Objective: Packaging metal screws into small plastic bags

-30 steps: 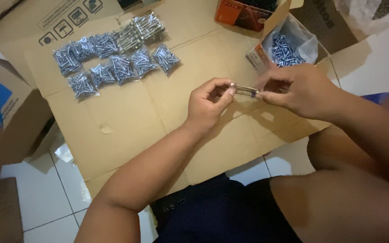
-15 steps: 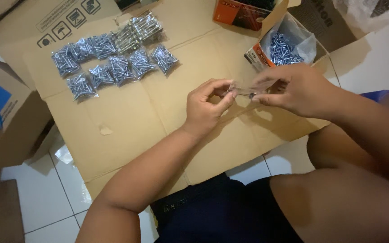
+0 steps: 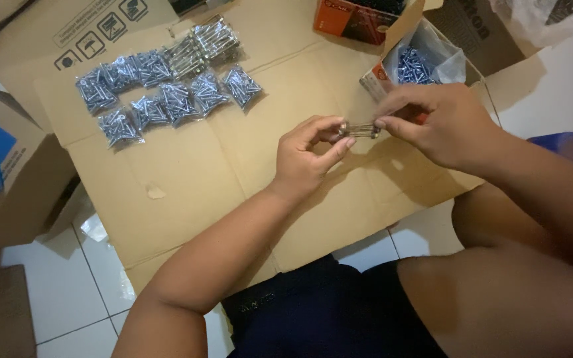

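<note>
Both hands pinch a small clear bag of screws [image 3: 359, 130] between them, left hand [image 3: 308, 154] and right hand [image 3: 442, 122] gripping opposite ends. Filled screw packets [image 3: 167, 93] lie at ten o'clock, and the open box of loose screws [image 3: 414, 64] sits at one o'clock. It looks like the sealing step, which calls for steady fingertip pressure.

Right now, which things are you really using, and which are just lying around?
In use:
- small bundle of screws, pinched between left hand and right hand
- open bag of loose screws
- filled screw packets on the cardboard sheet

Lying about:
- orange box
- blue cup
- side carton
</note>
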